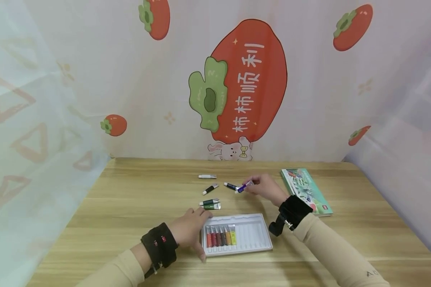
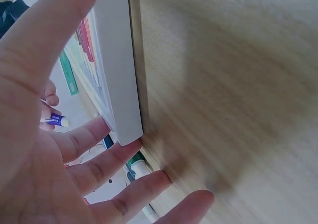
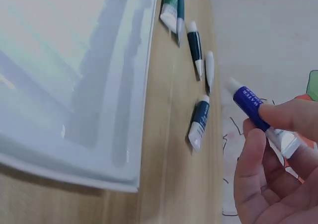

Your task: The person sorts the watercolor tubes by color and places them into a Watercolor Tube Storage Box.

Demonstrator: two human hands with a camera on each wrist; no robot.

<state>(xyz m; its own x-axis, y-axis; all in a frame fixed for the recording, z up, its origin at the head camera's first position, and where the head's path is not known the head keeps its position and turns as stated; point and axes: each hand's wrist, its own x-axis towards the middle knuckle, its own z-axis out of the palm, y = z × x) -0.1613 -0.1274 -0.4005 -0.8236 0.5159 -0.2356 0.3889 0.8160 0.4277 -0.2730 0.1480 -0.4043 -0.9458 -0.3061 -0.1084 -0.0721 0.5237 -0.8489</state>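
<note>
Wooden table (image 1: 129,207) carrying a white slotted tray (image 1: 251,233), steadied at its left edge by the left hand (image 1: 190,231), whose fingers lie straight and spread against the tray wall, clasping nothing; this bracing probably keeps the tray from sliding. Six paint tubes (image 1: 220,236) fill the slots nearest that hand. Beyond the tray, the right hand (image 1: 267,188) pinches a blue paint tube (image 1: 245,186) between thumb and fingertips, lifted clear of the table with its cap pointing away from the palm. Loose tubes lie just beyond the pinch: a dark one (image 3: 199,122) closest, two green ones (image 1: 210,204) nearer the left hand. A booklet (image 1: 306,190) lies to the right of the pinching hand.
</note>
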